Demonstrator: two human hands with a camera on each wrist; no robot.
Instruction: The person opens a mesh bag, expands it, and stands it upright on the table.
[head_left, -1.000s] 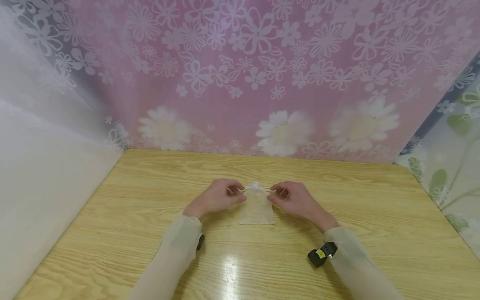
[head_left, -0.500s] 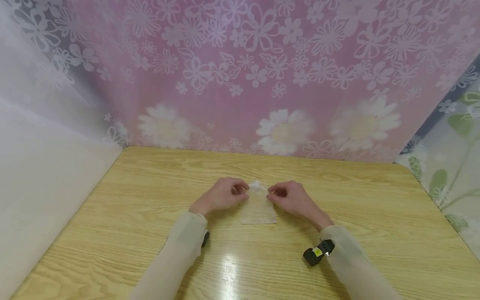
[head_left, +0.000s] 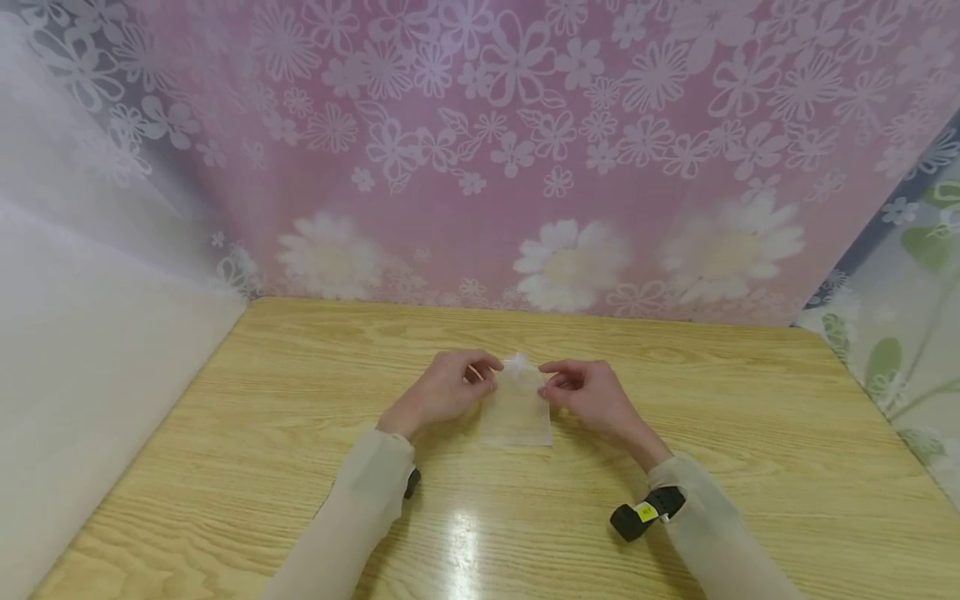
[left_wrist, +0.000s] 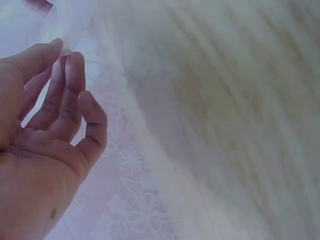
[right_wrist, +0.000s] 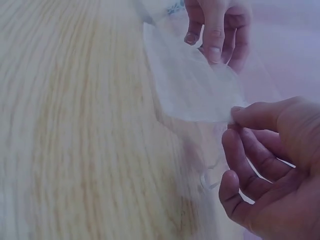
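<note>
A small sheer white drawstring pouch [head_left: 516,421] lies between both hands in the head view, its gathered neck pointing to the far side. At its left side, my left hand [head_left: 442,387] pinches the pouch near the neck with thumb and fingertips. Opposite, my right hand [head_left: 596,396] pinches the right edge. In the right wrist view the thin fabric of the pouch [right_wrist: 190,90] stretches between the two hands, clear of the tabletop along its near edge. A pale loop of cord [right_wrist: 211,175] hangs by the right fingers. The left wrist view shows only a strip of fabric [left_wrist: 67,22] at the left fingertips.
The wood-grain table [head_left: 300,350] reaches to a pink flowered curtain [head_left: 450,217] at the back. A white sheet [head_left: 97,317] borders the left side, a leaf-patterned cloth [head_left: 892,333] the right. A black wrist camera [head_left: 637,518] sits under the right sleeve.
Both hands have come off the drawn-out cords and closed in on the pouch's sides near the neck. The left hand has shifted slightly right.
</note>
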